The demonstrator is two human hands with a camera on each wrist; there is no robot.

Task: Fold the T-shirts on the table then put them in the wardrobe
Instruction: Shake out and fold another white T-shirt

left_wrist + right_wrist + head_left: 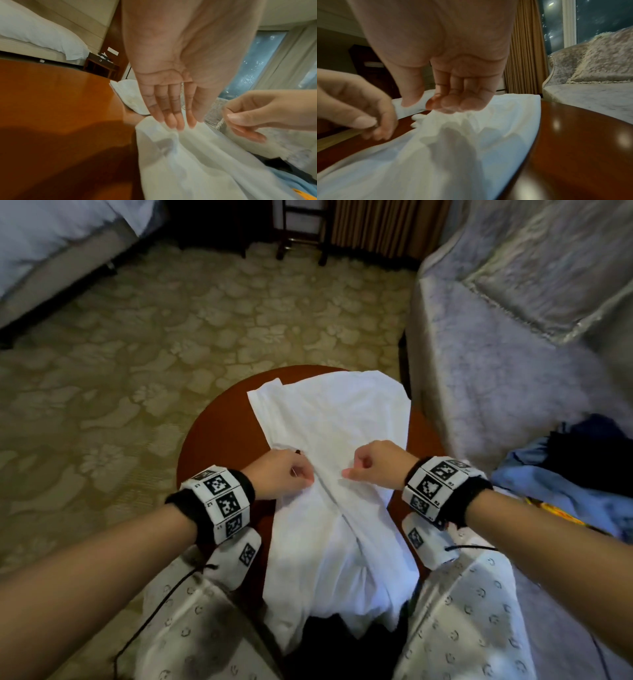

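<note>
Both hands sit on one white T-shirt (337, 440), side by side and a little apart, near the middle of its length. Left hand (281, 474): in the left wrist view the fingers (171, 108) run nearly straight, tips down on a raised fold of cloth, thumb alongside them; whether thumb and fingers actually pinch the fold I cannot tell, though from the head view the hand looks bunched over it. Right hand (373, 463): fingers curled in, tips (452, 104) pressed into gathered fabric that rises in a peak under them, thumb just beside on the left, so I hold a tuck of the shirt there. Count: one T-shirt in hand, one round red-brown table (219, 433), two hands, two wrist bands with black-and-white markers. Shirt lies lengthwise over the table, far end spread flat toward the table's far edge, near end hanging over the near edge between my knees. A crease runs from between the hands down toward me. Bare wood shows left of the shirt and a narrow strip to its right. Off to the right, a heap of other clothing (561, 474), blue and dark pieces, count not readable, rests against a pale grey sofa (496, 354) bearing one cushion (555, 268). One bed (51, 241) with white linen at far left; patterned carpet (205, 320) between.
</note>
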